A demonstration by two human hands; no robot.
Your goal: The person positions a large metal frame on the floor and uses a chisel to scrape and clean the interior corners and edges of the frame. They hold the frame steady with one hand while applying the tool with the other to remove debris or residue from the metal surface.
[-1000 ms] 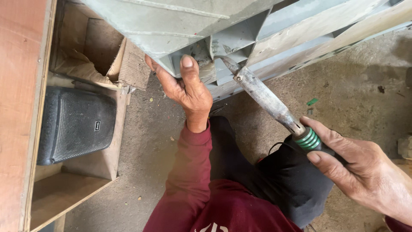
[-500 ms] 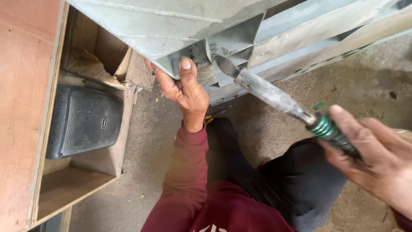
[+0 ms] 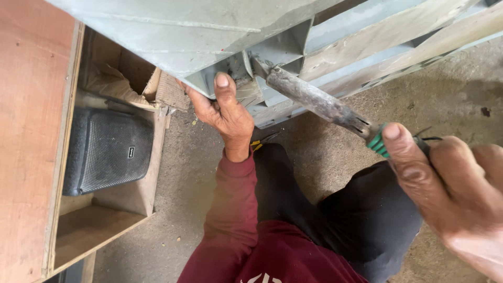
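Observation:
My left hand [image 3: 224, 111] grips the lower edge of a grey sheet-metal structure [image 3: 173, 31], thumb up against a folded corner. My right hand [image 3: 450, 183] is closed around the green handle of a soldering iron [image 3: 314, 99], whose long rusty barrel points up-left. Its tip touches the metal joint just right of my left thumb. My red sleeve and dark trousers fill the lower middle.
A wooden cabinet [image 3: 31, 131] stands at the left with a black speaker [image 3: 107, 149] inside an open compartment. Torn cardboard [image 3: 126, 81] sits above the speaker. Yellow-handled pliers [image 3: 259, 141] lie on the concrete floor [image 3: 183, 188] by my wrist.
My right hand has pushed the soldering iron up-left, bringing its tip to the metal joint. The view has shifted closer. My left hand keeps its hold.

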